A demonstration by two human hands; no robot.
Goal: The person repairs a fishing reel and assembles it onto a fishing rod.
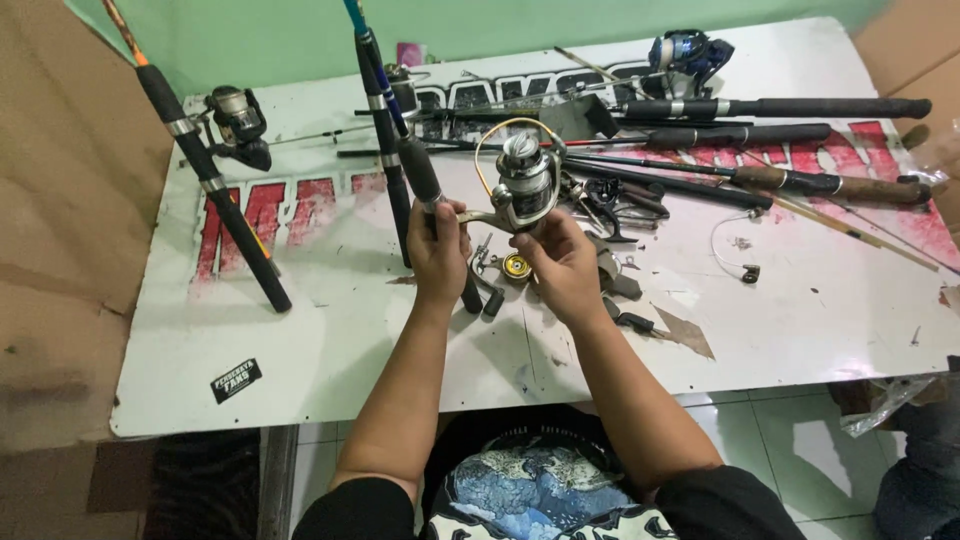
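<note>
1. Green wall behind, cardboard to either side, and a white counter (330, 370) with big red and black lettering carries everything you are working on.
2. Your spinning reel (523, 180), silver with a gold bail wire, is lifted just above the counter near its middle, its foot turned toward the rod handle.
3. Your right hand (562, 265) cups the reel from below, fingers curled up around its body and pinching it steady.
4. Your left hand (437, 255) is wrapped tight around the black grip of the dark fishing rod (425, 185), which rises toward the wall with a blue section on top.
5. Judging from this, you are at the step of bringing reel and rod handle together; the next move calls for lining the reel foot squarely with the seat while the rod is kept from twisting.
6. Just under your hands lie a small gold round part (517, 266) and scattered dark reel pieces.
7. Further out: a second rod with an orange upper shaft (215, 190) leans at the left, a black reel (238, 122) beside it, a blue reel (688, 55) at the far edge, and several rods (770, 130) lie across the right.
</note>
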